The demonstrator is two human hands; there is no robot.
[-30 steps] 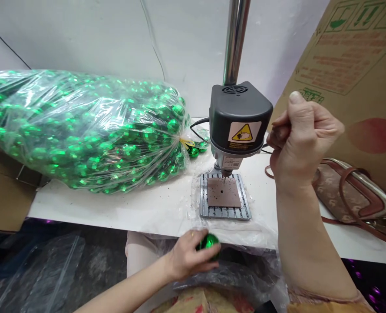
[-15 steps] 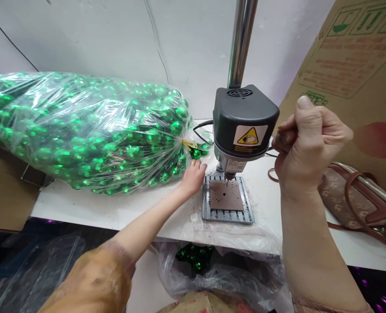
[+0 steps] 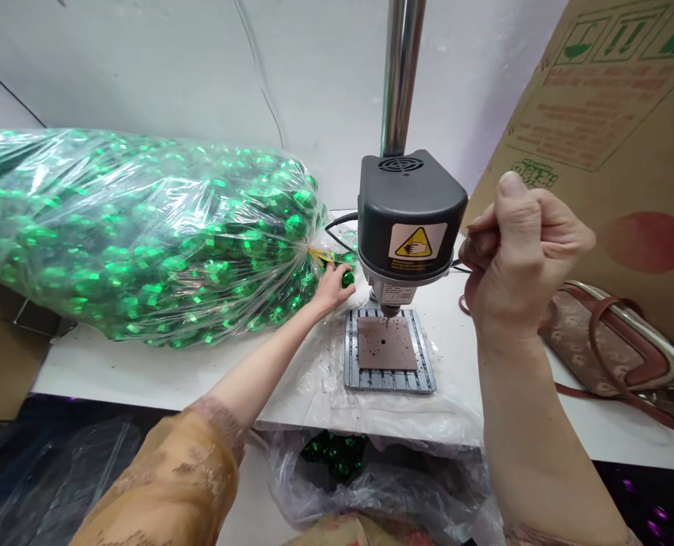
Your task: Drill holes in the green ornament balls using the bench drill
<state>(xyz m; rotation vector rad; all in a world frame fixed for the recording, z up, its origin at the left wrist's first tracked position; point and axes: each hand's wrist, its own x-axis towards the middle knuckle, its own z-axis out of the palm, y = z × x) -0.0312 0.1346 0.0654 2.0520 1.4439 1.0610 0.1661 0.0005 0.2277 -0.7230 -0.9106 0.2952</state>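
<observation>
My left hand (image 3: 332,290) stretches across the white table to the tied neck of a large clear plastic bag (image 3: 143,235) full of shiny green baubles. Its fingers are apart and next to a loose green bauble (image 3: 348,279) behind the yellow tie (image 3: 321,255). My right hand (image 3: 521,258) is raised in a closed fist beside a grey bench drill (image 3: 410,220), holding nothing I can make out. Below the drill bit lies a brown square pad (image 3: 387,343) with small holes on a grey slotted base (image 3: 365,379).
A steel drill column (image 3: 402,76) rises behind the drill head. A patterned handbag (image 3: 609,349) and a large cardboard sheet (image 3: 598,129) stand to the right. Below the table edge, a plastic bag (image 3: 337,485) holds green baubles. Dark debris speckles the tabletop.
My left hand no longer holds a bauble at the table's front edge; it has moved up to the bag's neck. Green baubles now lie in the lower bag. My right fist stays raised.
</observation>
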